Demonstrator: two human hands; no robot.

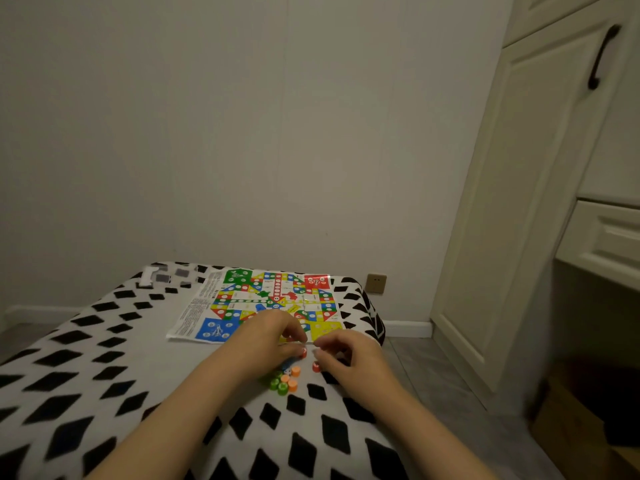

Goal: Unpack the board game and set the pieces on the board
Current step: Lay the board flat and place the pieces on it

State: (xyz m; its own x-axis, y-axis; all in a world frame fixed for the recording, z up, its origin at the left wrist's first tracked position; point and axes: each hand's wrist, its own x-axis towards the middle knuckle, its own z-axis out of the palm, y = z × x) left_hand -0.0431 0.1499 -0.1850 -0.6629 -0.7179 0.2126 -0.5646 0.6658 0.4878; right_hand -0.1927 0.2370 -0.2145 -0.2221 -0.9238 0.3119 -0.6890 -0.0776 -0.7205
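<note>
head cam | worn, looks forward and down | near hands, board (270, 303) beyond

Blue piece (287, 364) mostly hidden under left hand (273, 336); board text (194, 311) unreadable.

Loose round orange and green game tokens (286, 382) crowd the black-and-white diamond-patterned bedcover (114, 358) just before the colourful paper game board (266, 301), whose left side lies open

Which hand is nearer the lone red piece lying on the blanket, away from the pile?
Right. The right hand hovers directly over the red piece, almost touching it. The left hand is further left, pinching another red piece.
</note>
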